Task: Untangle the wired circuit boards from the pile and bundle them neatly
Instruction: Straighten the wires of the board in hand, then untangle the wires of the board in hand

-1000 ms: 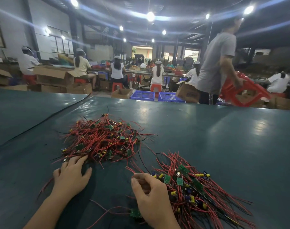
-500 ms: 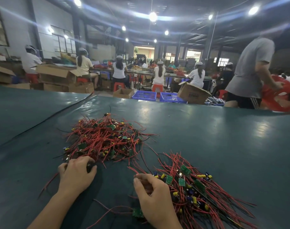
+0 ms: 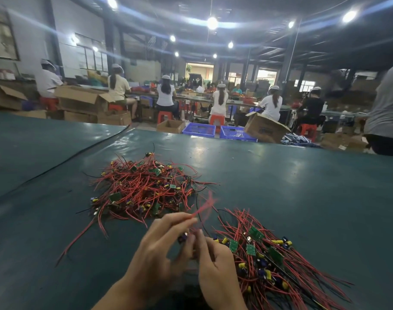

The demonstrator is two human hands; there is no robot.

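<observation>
A tangled pile (image 3: 144,186) of small green circuit boards with red wires lies on the dark green table (image 3: 291,186) ahead of me. To the right lies a sorted bundle (image 3: 271,256) with its boards side by side and its wires fanned out. My left hand (image 3: 159,253) is raised between them and pinches one wired board (image 3: 183,238); its red wires (image 3: 204,204) stick up, blurred. My right hand (image 3: 215,262) meets the left at that board, fingers curled on it.
Loose red wires (image 3: 83,238) trail from the pile toward the near left. A black cable (image 3: 63,162) crosses the table at the left. Beyond the far edge stand blue crates (image 3: 200,129), cardboard boxes (image 3: 265,128) and seated workers; a person (image 3: 388,113) stands at the right.
My left hand left the edge of the tangled pile and rose to the middle with one wired board. My right hand lifted from the sorted bundle to meet it. The standing person moved right.
</observation>
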